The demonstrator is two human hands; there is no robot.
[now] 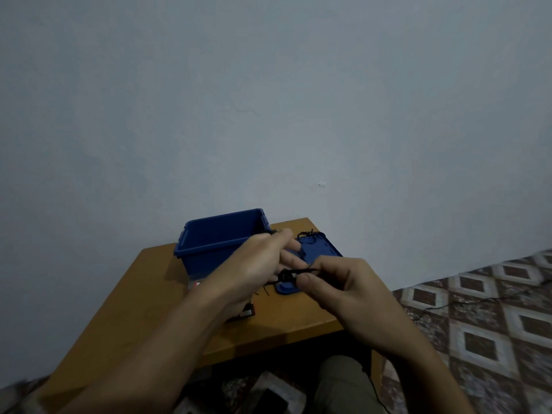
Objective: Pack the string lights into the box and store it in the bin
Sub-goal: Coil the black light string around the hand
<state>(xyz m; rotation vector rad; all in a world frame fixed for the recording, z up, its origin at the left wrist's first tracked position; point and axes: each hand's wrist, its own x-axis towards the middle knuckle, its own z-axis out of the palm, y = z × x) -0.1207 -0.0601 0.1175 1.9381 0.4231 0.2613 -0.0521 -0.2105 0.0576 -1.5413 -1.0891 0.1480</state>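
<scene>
Lights, a dark strand running crosswise from my left hand to my right hand, hang near the table's right edge over the lid; right thumb and forefinger pinch them, I can't tell the left's grip, and the box is mostly hidden beneath.

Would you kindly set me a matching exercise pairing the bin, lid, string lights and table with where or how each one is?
Things:
1. bin
2. lid
3. string lights
4. table

Places or states:
A. pinched by the right hand
B. brown, bearing bin and lid
C. standing open
D. lying flat, right of the bin

Pairs: 1-C, 2-D, 3-A, 4-B.
</scene>
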